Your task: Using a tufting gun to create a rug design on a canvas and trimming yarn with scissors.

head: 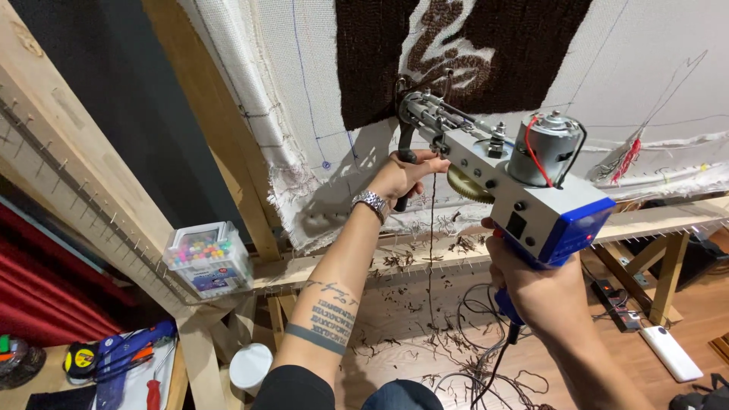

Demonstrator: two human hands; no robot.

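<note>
A workshop with a wooden floor littered with brown yarn scraps holds a tilted wooden frame [228, 144] on which a white backing cloth [304, 91] is stretched, with a dark brown tufted patch [380, 61] in its upper part. The right hand [543, 292] has its grip clamped around the blue lower handle of a tufting gun [524, 190], fingers wrapped fully round it, a cord hanging beneath the fist. The left hand [402, 175], with a metal wristwatch [372, 202] on the wrist, is closed on the gun's black front handle just under the needle end. The gun is tilted up and to the left, its needle tip touching the cloth at the lower edge of the brown patch; a grey motor with red wire sits on top of its body. A strand of brown yarn [431, 250] hangs down from the gun. Further out, a clear box of coloured markers [203, 257] stands on the frame's rail at left, a tape measure [80, 361] lies on a desk at lower left, and a power strip [611, 300] lies on the floor at right.
</note>
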